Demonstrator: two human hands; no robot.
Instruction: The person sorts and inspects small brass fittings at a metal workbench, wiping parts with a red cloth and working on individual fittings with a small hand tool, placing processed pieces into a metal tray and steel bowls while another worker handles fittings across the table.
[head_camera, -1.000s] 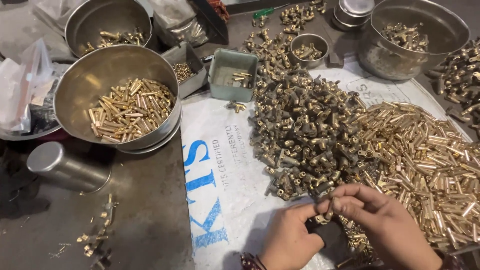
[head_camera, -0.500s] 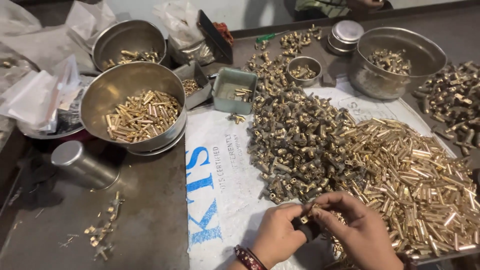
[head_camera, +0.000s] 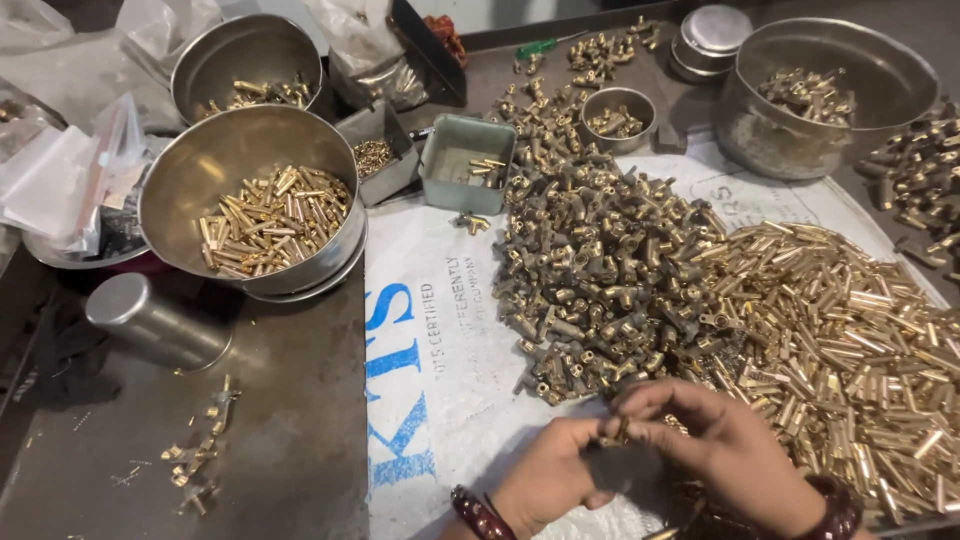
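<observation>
Left hand: the left hand (head_camera: 555, 478) sits low in the frame, fingers curled in, pinching one end of a small brass fitting (head_camera: 622, 432) against the thumb.
Right hand: the right hand (head_camera: 735, 455) meets it from the right, fingertips closed on the same small part, so both hands grasp it between them.
Where the part is: it is held just above the white sack (head_camera: 440, 330) that covers the table (head_camera: 290, 420), right at the near edge of the heaps.
Long axis: too small and too covered by fingers to call with confidence; it looks to run roughly across, from one hand to the other.
Which way the stock lies: the grey-brass pile of fittings (head_camera: 610, 270) lies straight ahead of the hands, near their fingertips; the bright pile of brass tubes (head_camera: 850, 330) spreads ahead and to the right.
Nearer hand: the right hand lies beside the tubes, nearly touching them; the left is nearer the bare sack and the grey pile's near corner.
Far left: a large steel bowl (head_camera: 200, 170) of finished-looking brass pieces stands well apart, up and to the left, with a steel canister (head_camera: 155, 322) on its side below it.
Far side: a small green tray (head_camera: 465, 145), a little steel cup (head_camera: 617, 110) and a big steel pot (head_camera: 870, 60) sit behind the piles.
</observation>
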